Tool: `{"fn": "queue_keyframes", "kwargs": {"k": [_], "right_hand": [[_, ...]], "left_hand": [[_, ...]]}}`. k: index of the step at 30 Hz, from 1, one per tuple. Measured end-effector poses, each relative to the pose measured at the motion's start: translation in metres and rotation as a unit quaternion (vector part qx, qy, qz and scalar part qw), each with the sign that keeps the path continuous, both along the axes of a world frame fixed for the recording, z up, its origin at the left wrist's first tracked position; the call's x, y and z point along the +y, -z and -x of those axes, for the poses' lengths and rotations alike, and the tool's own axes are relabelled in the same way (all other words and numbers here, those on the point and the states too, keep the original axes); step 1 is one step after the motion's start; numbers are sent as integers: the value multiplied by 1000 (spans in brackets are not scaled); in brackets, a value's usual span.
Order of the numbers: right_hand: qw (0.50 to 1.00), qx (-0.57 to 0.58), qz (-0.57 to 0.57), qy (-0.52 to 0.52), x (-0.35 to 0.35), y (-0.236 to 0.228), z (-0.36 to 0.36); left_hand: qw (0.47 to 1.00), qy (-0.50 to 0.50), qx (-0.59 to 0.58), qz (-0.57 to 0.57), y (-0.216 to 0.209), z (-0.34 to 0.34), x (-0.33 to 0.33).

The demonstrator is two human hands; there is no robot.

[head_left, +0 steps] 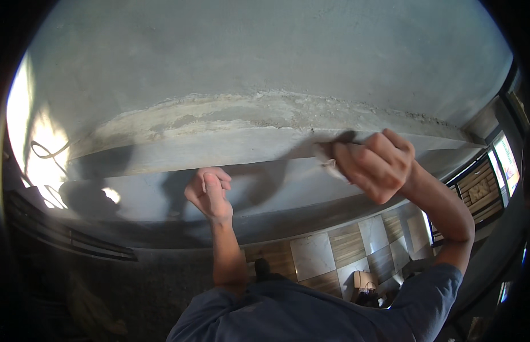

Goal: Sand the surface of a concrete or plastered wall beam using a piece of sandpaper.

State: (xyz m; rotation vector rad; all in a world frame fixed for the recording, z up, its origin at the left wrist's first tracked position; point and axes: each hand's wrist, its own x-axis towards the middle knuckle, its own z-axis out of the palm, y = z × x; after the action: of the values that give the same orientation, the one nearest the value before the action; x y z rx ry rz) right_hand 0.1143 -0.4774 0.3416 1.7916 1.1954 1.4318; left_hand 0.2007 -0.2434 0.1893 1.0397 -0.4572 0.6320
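A grey plastered ledge (265, 137) runs along the wall, with a rough, chipped band of whitish plaster on its top. My right hand (376, 165) is closed round a small, pale, blurred thing (332, 165) held close to the ledge's front edge, toward the right. Most of that thing is hidden by my fingers, and its kind cannot be made out. My left hand (211, 192) is raised near the ledge's lower edge, its fingers curled and the thumb laid over them. Nothing shows in it. Whether it touches the ledge I cannot tell.
Grey wall (276, 51) rises behind the ledge. Below lies a floor of white and wood-look tiles (313, 256), with a tan box-like item (365, 280) on it. A looped cable (48, 153) hangs at the left by bright light. A slatted wooden panel (479, 191) stands at the right.
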Motion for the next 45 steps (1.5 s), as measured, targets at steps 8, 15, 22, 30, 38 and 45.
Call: {"fn": "queue_keyframes", "kwargs": {"k": [8,15,22,30,38,45], "right_hand": [[998,33,-35,-51,17,8,-5],[996,-8,-24,-89,43,7,-27],[997,-44,-14,-60,31,11,-21],[999,15,12,30,23,0,-1],[999,-30,5,-36,38,5,-17],[997,40,15,-67,62,-8,-29]], "left_hand": [[998,-63,-20,-20,18,5,21],[995,-87,-52,-21,22,7,9],[994,-104,-37,-21,35,-1,34],[997,-70,26,-21,44,6,27],[999,-42,-22,-14,29,7,9],[1000,-10,-19,-10,25,6,4]]}}
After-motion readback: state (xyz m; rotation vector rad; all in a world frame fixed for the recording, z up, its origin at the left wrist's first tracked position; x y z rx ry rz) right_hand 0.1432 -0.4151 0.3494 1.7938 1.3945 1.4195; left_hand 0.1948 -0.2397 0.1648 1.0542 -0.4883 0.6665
